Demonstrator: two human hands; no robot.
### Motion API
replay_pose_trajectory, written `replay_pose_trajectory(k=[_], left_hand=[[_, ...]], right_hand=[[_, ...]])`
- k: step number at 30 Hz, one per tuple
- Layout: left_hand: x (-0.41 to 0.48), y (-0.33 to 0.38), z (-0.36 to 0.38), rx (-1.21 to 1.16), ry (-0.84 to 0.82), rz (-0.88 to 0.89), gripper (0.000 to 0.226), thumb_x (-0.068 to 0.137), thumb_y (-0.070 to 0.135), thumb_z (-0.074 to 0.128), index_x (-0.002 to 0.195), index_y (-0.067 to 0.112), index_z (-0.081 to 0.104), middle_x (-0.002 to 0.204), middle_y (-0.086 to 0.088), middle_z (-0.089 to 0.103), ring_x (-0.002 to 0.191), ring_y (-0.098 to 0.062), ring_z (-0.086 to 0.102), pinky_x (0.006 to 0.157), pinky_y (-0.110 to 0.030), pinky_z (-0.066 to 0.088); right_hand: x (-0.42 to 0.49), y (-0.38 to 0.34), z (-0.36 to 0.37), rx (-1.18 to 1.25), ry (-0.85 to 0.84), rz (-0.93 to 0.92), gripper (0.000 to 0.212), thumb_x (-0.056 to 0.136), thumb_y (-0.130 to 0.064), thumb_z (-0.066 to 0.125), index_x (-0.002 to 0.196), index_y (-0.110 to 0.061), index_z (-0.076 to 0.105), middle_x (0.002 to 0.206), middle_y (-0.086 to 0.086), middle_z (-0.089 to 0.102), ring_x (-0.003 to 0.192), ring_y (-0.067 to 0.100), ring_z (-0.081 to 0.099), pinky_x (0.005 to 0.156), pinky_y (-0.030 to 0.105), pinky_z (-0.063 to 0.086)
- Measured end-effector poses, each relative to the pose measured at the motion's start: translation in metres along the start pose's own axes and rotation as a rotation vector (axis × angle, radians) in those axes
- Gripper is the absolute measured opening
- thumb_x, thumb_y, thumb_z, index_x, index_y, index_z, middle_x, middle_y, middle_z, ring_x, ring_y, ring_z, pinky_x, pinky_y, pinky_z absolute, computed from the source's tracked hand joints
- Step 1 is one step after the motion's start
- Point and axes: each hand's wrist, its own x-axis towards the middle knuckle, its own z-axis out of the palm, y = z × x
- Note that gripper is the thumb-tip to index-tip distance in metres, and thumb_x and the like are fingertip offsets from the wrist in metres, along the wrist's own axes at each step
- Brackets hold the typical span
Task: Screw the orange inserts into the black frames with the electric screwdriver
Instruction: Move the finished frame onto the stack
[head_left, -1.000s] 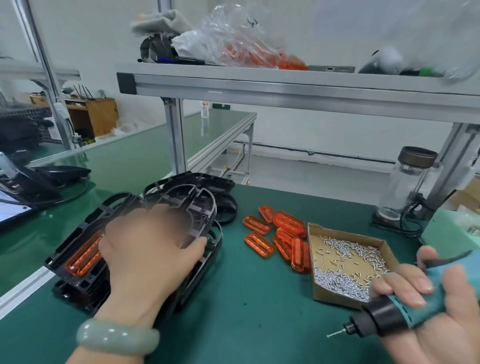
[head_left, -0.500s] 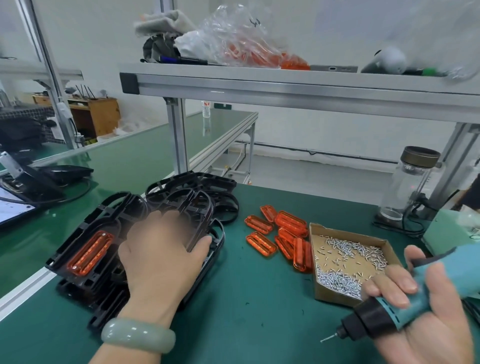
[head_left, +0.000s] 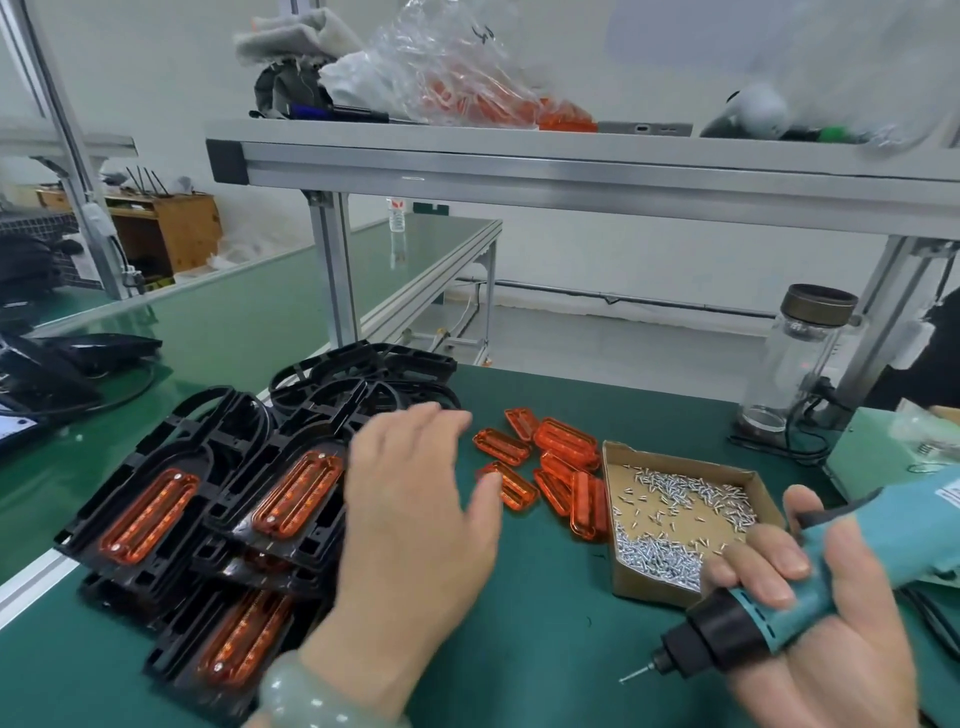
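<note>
Black frames with orange inserts fitted (head_left: 291, 499) lie stacked at the left of the green mat. Bare black frames (head_left: 363, 374) are piled behind them. Loose orange inserts (head_left: 563, 441) lie in a heap at mid-table. My left hand (head_left: 415, 509) hovers open, fingers spread, between the stacked frames and the loose inserts, holding nothing. At the lower right, my right hand (head_left: 810, 623) grips the teal electric screwdriver (head_left: 769, 603), its bit pointing down-left.
A cardboard tray of small silver screws (head_left: 675, 519) sits right of the inserts. A glass jar (head_left: 800, 358) stands at the back right beside cables. An aluminium shelf (head_left: 571, 166) with bags spans overhead. A shelf post (head_left: 332, 270) rises behind the frames.
My left hand has lifted off the stacked frame and moved right toward the loose inserts. The frame it left now lies on the stack. The screwdriver hand has hardly moved.
</note>
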Motion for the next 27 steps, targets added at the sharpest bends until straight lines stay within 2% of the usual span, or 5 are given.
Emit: replay_pose_trajectory(k=[4, 9, 14, 21, 27], left_hand=[[0.026, 0.025, 0.045, -0.116, -0.299, -0.051, 0.022, 0.089, 0.02, 0.05, 0.108, 0.015, 0.061, 0.111, -0.005, 0.061, 0.106, -0.024, 0.055, 0.094, -0.031, 0.037], [0.075, 0.015, 0.104, 0.317, -0.647, -0.115, 0.019, 0.088, 0.008, 0.049, 0.103, 0.009, 0.06, 0.11, -0.012, 0.063, 0.106, -0.029, 0.058, 0.085, -0.033, 0.046], [0.093, -0.015, 0.134, 0.42, -0.815, -0.283, 0.022, 0.082, 0.007, 0.056, 0.102, 0.01, 0.066, 0.106, -0.008, 0.066, 0.1, -0.028, 0.064, 0.084, -0.032, 0.052], [0.1, -0.028, 0.14, 0.597, -0.839, -0.252, 0.032, 0.075, 0.009, 0.062, 0.106, 0.013, 0.066, 0.088, -0.003, 0.057, 0.089, -0.024, 0.061, 0.073, -0.029, 0.048], [0.104, -0.023, 0.148, 0.592, -0.764, -0.183, 0.032, 0.082, 0.001, 0.05, 0.109, 0.01, 0.065, 0.107, -0.008, 0.065, 0.097, -0.027, 0.062, 0.071, -0.033, 0.047]], right_hand=[[0.0, -0.002, -0.001, 0.022, -0.003, -0.023, 0.048, 0.109, -0.028, 0.021, 0.126, 0.007, 0.05, 0.095, 0.034, 0.057, 0.088, 0.046, 0.06, 0.093, 0.054, 0.037], [0.0, -0.004, -0.005, -0.008, 0.039, -0.069, 0.045, 0.109, -0.024, 0.024, 0.124, 0.009, 0.052, 0.092, 0.033, 0.059, 0.085, 0.047, 0.062, 0.092, 0.056, 0.041], [0.003, -0.008, -0.006, -0.044, 0.153, -0.079, 0.05, 0.109, -0.025, 0.017, 0.13, 0.01, 0.046, 0.102, 0.036, 0.056, 0.095, 0.049, 0.058, 0.097, 0.055, 0.032], [-0.001, -0.007, -0.004, -0.115, 0.347, -0.094, 0.05, 0.109, -0.024, 0.016, 0.133, 0.01, 0.043, 0.104, 0.036, 0.056, 0.098, 0.049, 0.057, 0.098, 0.056, 0.032], [-0.005, -0.01, -0.001, -0.165, 0.447, -0.12, 0.049, 0.109, -0.024, 0.016, 0.134, 0.01, 0.042, 0.104, 0.036, 0.055, 0.099, 0.049, 0.056, 0.098, 0.057, 0.03]])
